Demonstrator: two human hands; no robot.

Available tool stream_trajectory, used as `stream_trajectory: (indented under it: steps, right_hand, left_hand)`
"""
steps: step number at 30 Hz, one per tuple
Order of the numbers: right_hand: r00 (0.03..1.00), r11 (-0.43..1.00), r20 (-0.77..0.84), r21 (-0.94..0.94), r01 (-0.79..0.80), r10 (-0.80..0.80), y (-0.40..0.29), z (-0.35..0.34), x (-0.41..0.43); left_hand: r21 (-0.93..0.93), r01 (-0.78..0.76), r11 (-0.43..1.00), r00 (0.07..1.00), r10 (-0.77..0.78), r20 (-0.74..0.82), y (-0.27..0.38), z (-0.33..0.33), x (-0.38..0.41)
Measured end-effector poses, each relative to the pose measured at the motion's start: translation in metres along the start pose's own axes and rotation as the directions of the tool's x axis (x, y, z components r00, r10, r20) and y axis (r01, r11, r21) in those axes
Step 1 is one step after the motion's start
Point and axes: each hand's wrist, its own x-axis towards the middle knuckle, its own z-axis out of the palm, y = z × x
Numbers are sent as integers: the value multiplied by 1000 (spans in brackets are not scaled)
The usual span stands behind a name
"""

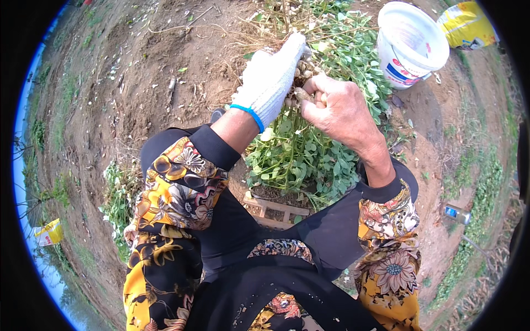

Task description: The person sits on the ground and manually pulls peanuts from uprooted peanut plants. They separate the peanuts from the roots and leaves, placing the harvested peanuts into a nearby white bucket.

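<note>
My left hand [271, 76], in a white knitted glove with a blue cuff edge, grips the root end of a peanut plant. Its leafy green stems [304, 159] hang down between my knees. Clusters of peanut pods [305, 71] show between my two hands. My bare right hand [337, 105] has its fingers curled round a peanut pod [302, 94] at the roots; the fingertips are partly hidden. More uprooted peanut plants [356, 53] lie on the soil just beyond my hands, with thin roots and pods spreading at the top.
A white plastic bucket [410, 45] stands at the upper right, beside a yellow bag [468, 25]. A metal can [457, 214] lies on the right. A wooden slatted piece [275, 209] is between my legs. Another leafy pile [118, 202] and a yellow bag [49, 232] are at the left.
</note>
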Motion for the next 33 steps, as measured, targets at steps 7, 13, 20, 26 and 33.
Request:
stream_trajectory:
  steps: [7,13,20,26,33]
  right_hand:
    - [771,718,608,622,-314,-190,-29,-14,-21]
    - [888,38,397,916,-400,-231,21,9,-21]
    - [911,278,379,868,-411,165,5,29,-19]
    - [946,842,-108,496,-214,304,5,58,-10]
    - [943,994,-321,92,-66,92,18,65,-5]
  left_hand:
    - [-218,63,974,983,-98,-155,-8,-4,31]
    - [-348,66,935,998,-58,32,-18,-4,33]
    - [-302,64,951,998,-65,5,-18,-9,31]
    - [-368,50,929,999,-55,-2,-23,0,31]
    - [-393,6,919,999,-22,-35,-24,8,30]
